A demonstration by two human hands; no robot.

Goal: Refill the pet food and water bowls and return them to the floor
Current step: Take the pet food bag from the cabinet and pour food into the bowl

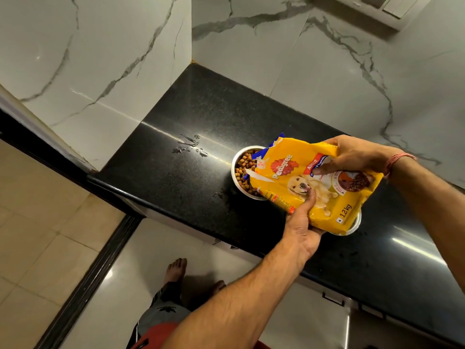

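Yellow food bag (324,187) lies tilted in your left hand (303,222) and right hand (352,153), both clasping it, mouth pointing left-down over the kibble bowl (239,170).

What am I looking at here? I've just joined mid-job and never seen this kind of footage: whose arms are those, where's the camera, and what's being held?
There is no machine: a person works with bare hands, and the one camera sits on their head, looking down. That is why you see their arms and feet. The left hand grips the lower edge of a yellow food bag; the right hand grips its far edge. The bag is tipped with its open end over a steel bowl that already holds kibble. Under the bag, the rim of a second bowl shows; its contents are hidden. Both bowls stand on a black counter, which has a few water drops.
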